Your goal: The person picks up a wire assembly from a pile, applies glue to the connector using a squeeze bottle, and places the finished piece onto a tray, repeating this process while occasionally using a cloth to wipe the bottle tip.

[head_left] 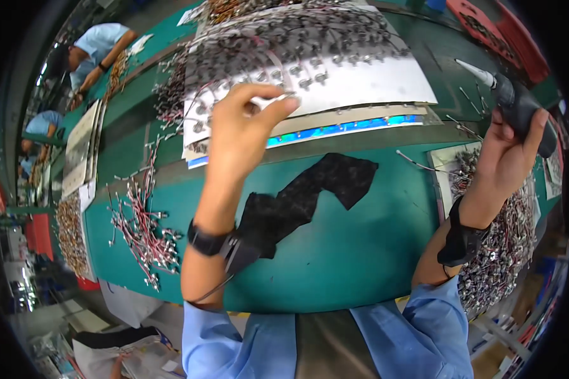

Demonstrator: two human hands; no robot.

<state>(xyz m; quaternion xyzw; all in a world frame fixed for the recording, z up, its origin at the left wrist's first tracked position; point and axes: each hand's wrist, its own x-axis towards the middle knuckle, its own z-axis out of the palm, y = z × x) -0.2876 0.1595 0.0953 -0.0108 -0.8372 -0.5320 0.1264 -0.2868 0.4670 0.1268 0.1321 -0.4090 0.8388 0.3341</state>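
My left hand is raised over a white sheet, thumb and index finger pinched on a small wired part. Its thin reddish leads seem to rise from the fingertips, slightly blurred. Rows of similar small metal parts with wires cover the sheet's far portion. On the right, my right hand grips a dark glue bottle with a pale conical nozzle. The nozzle points up and to the left, apart from the sheet. Below the hands, a crumpled black cloth lies on the green mat.
Loose wired parts lie at the left of the mat. A large heap of them fills a tray under my right forearm. Stacked boards stand at far left, and a red bin at far right. Other people sit along the left.
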